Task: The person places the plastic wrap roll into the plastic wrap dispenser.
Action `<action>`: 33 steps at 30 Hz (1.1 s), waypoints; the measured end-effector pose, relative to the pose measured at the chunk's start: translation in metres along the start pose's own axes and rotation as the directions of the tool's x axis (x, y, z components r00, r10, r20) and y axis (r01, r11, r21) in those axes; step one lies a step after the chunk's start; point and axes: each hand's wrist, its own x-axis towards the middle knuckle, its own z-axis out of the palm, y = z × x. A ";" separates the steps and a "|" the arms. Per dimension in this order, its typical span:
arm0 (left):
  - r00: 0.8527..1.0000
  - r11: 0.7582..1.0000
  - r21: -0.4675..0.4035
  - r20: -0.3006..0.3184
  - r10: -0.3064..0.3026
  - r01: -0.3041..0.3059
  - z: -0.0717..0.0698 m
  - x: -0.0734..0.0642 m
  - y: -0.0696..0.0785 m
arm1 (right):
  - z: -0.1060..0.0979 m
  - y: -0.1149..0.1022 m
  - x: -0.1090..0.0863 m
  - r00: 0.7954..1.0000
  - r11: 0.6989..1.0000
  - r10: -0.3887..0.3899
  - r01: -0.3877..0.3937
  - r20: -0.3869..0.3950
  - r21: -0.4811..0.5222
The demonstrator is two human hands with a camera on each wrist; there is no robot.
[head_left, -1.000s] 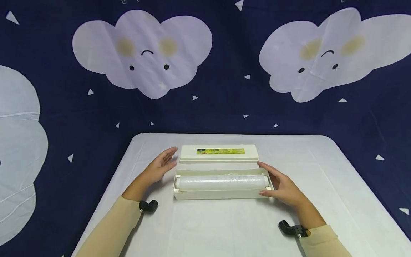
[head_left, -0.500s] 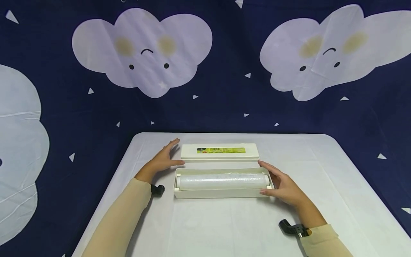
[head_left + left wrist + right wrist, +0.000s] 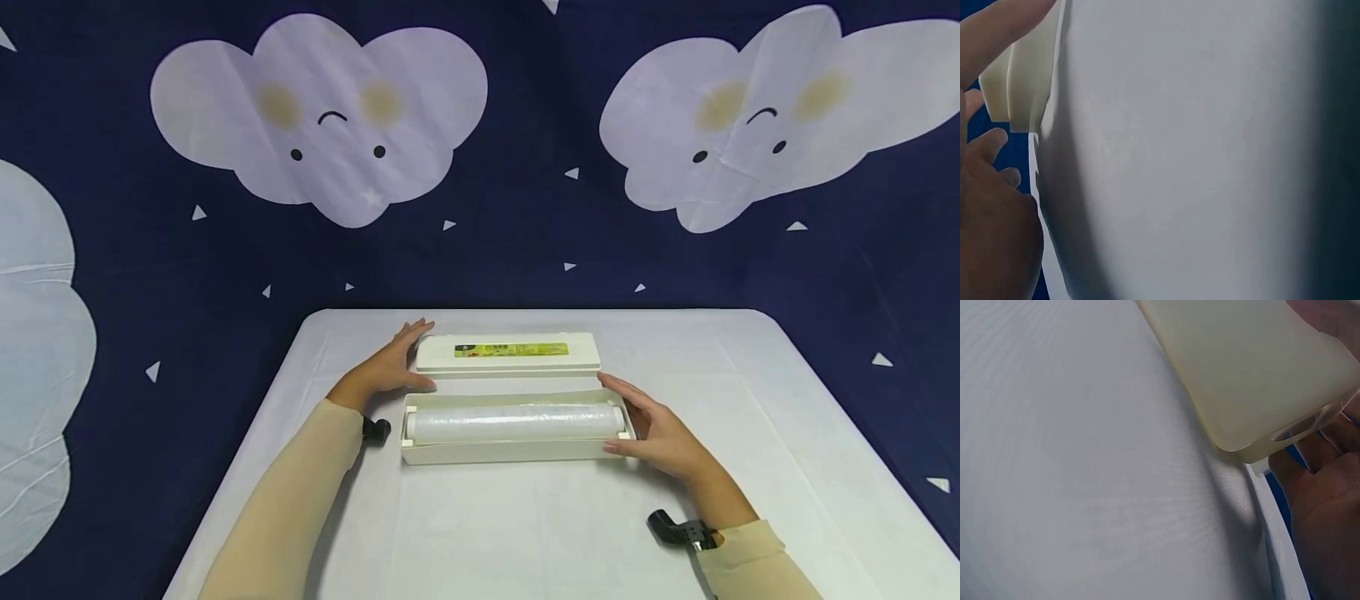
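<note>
A long white plastic box lies open-topped on the table, with a roll of cling film inside. My right hand spans the box's right end, thumb on the front wall and fingers around the back. In the right wrist view that box corner shows close up under the thumb. Behind the box lies its white lid, which bears a yellow-green label. My left hand is at the lid's left end, thumb in front and fingers stretched behind. The left wrist view shows the lid's end beside the thumb.
The table has a white cover and rounded far corners. A dark blue cloth with printed clouds hangs behind its far edge. A black wrist camera sits on the right forearm, another on the left.
My left hand has moved forward and right, from beside the lid to around its left end, its thumb and fingers spreading apart. My right hand stays at the box's right end.
</note>
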 end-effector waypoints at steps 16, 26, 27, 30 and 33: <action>1.000 0.992 -0.122 -0.022 -0.016 0.013 0.009 0.007 -0.001 | -0.001 0.003 0.000 1.000 1.000 -0.018 0.018 0.001 0.011; 0.995 0.960 -0.281 -0.091 -0.028 0.001 0.013 0.007 -0.002 | -0.001 0.002 0.000 1.000 1.000 -0.020 0.020 -0.002 -0.002; 0.995 0.951 -0.308 -0.095 -0.025 -0.005 0.013 0.007 -0.001 | -0.001 0.002 0.000 1.000 1.000 -0.019 0.019 -0.002 0.001; 0.994 0.925 -0.381 -0.107 -0.022 -0.020 0.014 0.007 0.000 | 0.000 0.001 0.000 1.000 1.000 -0.011 0.011 -0.002 0.011; 0.993 0.908 -0.419 -0.113 -0.029 -0.021 0.014 0.007 -0.001 | 0.000 0.000 0.000 1.000 1.000 -0.007 0.007 -0.003 0.014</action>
